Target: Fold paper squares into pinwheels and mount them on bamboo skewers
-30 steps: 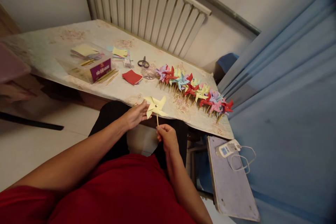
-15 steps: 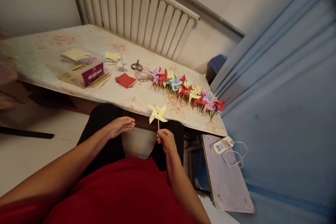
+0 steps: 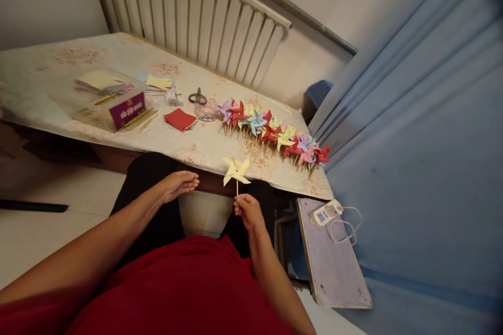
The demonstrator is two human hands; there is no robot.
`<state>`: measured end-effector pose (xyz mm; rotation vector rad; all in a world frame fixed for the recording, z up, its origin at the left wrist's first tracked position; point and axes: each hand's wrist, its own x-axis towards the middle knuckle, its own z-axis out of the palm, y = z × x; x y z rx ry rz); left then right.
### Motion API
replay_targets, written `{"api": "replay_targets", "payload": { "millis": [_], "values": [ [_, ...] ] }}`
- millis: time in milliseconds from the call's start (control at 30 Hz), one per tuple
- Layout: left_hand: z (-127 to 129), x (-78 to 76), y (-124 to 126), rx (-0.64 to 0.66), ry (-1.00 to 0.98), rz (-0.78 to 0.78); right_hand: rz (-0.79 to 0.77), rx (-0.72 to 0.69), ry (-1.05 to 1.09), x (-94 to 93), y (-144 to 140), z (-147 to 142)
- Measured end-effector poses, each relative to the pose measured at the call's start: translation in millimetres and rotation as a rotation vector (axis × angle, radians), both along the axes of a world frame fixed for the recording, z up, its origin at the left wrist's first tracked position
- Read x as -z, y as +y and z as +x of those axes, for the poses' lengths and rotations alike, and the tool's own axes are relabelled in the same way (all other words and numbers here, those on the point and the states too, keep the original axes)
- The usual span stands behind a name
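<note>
Right hand: your right hand (image 3: 247, 210) is closed around the bottom of the thin stick of the yellow pinwheel (image 3: 236, 170), thumb and fingers pinched tight on it.
Pinwheel: it stands upright straight above your grip, its four pale yellow blades spread flat toward you, a small dark pin at the centre. It sits in front of the table edge, not touching the cloth.
Left hand: your left hand (image 3: 176, 185) holds nothing; the fingers are loosely curled and half open, palm turned inward, off to the left of your grip and apart from the pinwheel.
Beyond the grip: the table (image 3: 58, 63) with its pale flowered cloth runs across, and a row of finished pinwheels (image 3: 271, 131) in red, blue, pink, purple and yellow lies up and to the right of your grip.
Up and left of the grip: a stack of red paper squares (image 3: 179, 119), scissors (image 3: 197, 97), and farther left a clear box (image 3: 108, 99) with paper and sticks.
Right of the grip, lower: a grey board (image 3: 334, 267) with a small white device (image 3: 325, 213) and its cord.
</note>
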<state>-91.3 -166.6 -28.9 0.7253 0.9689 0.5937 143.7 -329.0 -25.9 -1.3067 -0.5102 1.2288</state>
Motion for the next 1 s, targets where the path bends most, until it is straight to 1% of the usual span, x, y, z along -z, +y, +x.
{"api": "replay_targets", "payload": {
  "millis": [500, 767, 1000],
  "values": [
    [-7, 0.4, 9, -0.023, 0.026, 0.009, 0.011, 0.016, -0.003, 6.1, 0, 7],
    [-10, -2.9, 3, -0.046, 0.007, -0.005, -0.014, -0.007, -0.010, 9.9, 5, 0],
    [-11, 0.5, -4, -0.031, -0.019, -0.009, -0.035, -0.029, 0.005, 11.4, 10, -9]
  ]
}}
